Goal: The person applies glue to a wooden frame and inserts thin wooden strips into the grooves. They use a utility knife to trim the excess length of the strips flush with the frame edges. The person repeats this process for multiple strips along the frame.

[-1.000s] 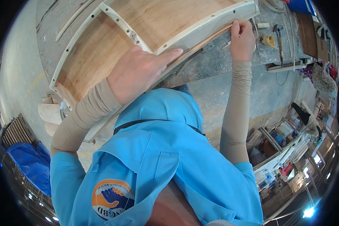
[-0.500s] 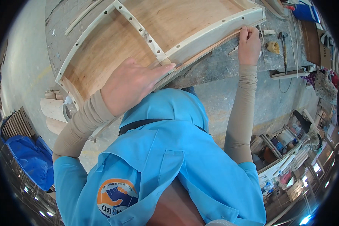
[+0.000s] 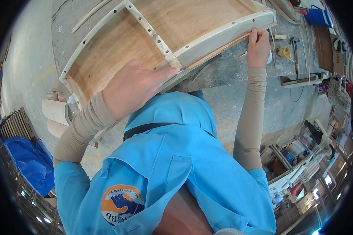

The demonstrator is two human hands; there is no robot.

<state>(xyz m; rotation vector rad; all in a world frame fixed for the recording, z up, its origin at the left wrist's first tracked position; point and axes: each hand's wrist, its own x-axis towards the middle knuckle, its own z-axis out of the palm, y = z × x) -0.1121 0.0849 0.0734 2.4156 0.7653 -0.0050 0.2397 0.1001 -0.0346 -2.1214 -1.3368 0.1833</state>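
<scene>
The work in hand looks like fitting a thin strip along the near edge of the frame point(image 3: 161, 43), a curved wooden panel with pale rails that lies on the bench point(image 3: 231, 72), in the upper middle of the view.

The left hand point(image 3: 131, 88) lies flat on the near rail, palm down, fingers stretched and close together. It grips nothing; it only presses the frame to keep it steady. The forearm comes up from the lower left in a beige sleeve.

The strip point(image 3: 219, 45) runs along the near rail, between the 2 hands, toward the right corner.

The right hand point(image 3: 258, 47) is at that right corner, arm almost straight. Its fingers are bent and closed on the end of the strip, a pinch as far as I can see.

I think the next move needs the strip kept flush with the rail while the left hand does not let the frame slide.
</scene>
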